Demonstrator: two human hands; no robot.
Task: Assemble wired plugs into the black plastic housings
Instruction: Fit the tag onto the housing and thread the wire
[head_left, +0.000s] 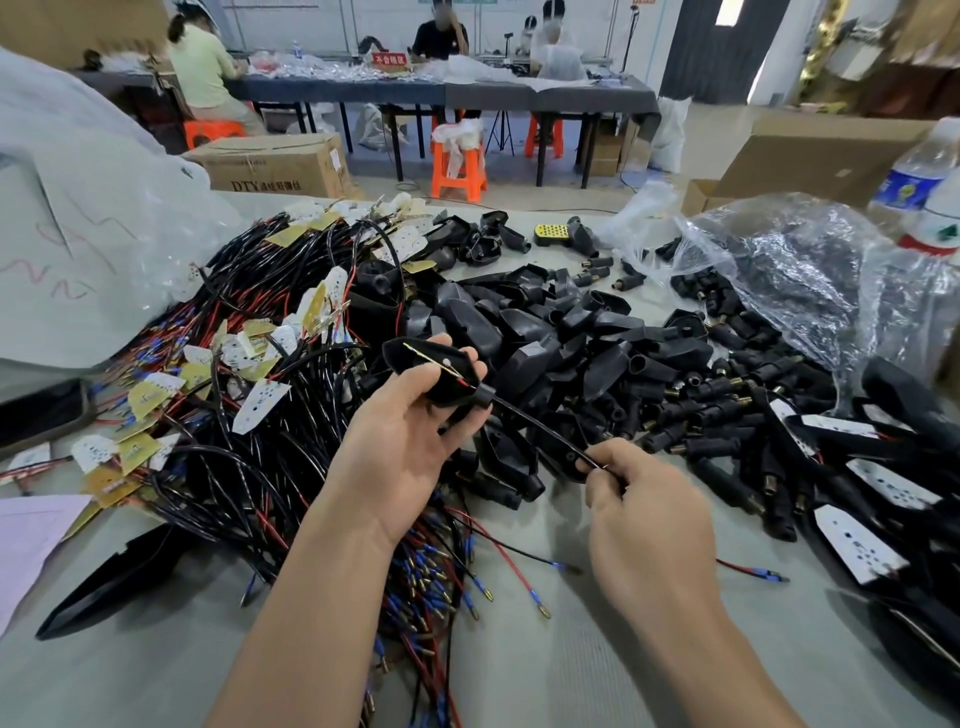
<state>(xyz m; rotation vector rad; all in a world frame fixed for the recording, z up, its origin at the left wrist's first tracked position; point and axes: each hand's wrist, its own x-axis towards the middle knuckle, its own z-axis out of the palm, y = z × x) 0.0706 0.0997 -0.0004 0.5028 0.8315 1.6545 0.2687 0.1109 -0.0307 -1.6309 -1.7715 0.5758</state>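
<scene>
My left hand (395, 431) has its fingers (477, 370) curled round a black housing (410, 356) above the middle of the worktop (597, 665); my right hand (644, 514) pinches its cable (540, 428). If I pull too hard, the thin wires (457, 375) could tear off, I think

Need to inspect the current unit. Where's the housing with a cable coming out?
In the head view's centre, the black housing is gripped by the left hand, between the wire pile and the loose housings; its cable runs to the right hand.
</scene>
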